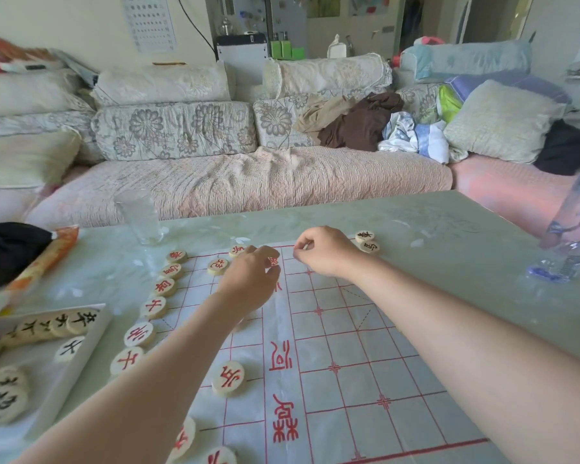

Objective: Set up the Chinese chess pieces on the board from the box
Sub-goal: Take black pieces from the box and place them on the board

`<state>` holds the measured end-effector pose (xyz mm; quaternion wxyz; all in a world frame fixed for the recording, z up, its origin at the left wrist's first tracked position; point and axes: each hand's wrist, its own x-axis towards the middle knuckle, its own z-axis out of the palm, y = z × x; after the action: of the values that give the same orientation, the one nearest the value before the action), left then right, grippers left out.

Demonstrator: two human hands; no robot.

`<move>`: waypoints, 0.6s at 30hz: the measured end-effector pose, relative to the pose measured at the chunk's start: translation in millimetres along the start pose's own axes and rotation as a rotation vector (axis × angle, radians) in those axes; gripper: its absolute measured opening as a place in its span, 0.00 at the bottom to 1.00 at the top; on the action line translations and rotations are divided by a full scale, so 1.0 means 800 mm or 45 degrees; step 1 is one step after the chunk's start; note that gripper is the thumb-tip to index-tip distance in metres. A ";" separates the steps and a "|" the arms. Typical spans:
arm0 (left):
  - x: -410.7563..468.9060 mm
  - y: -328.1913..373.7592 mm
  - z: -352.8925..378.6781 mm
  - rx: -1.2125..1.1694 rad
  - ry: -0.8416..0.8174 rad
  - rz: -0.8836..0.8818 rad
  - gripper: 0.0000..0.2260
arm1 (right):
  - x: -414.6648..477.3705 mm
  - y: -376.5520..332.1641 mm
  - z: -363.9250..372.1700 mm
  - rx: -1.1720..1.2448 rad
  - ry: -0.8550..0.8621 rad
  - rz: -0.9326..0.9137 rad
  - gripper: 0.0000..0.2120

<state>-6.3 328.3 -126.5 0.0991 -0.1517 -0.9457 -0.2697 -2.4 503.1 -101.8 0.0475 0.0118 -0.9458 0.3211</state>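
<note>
Pieces: red discs (153,308) line the board's left edge, with a few more on the grid. Two pieces (367,241) sit at its far right corner, and black ones (4,401) lie in the box.
Board (349,346): a thin sheet lying flat on the table (449,236).
Box (91,333): left of the board, near the red row.
Your left hand (252,276): fingers curled down over the far middle; I cannot tell whether they hold a piece.
Your right hand (325,251): thumb and forefinger pinched close at the far edge; I cannot tell what they hold.
Risk: your forearms hang low over the sheet, so a drag could shift it and scatter the placed pieces.
Risk: the glass (139,217) stands near the far left corner, where a wide reach might tip it.
</note>
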 end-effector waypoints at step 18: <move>-0.173 -0.256 -0.212 0.092 0.213 -0.391 0.13 | -0.054 -0.290 0.193 -0.056 -0.328 -0.446 0.08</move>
<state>71.0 38.8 -120.8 0.1407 0.0212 -0.9553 -0.2592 40.2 224.6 -87.0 -0.0185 0.2160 -0.9343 0.2830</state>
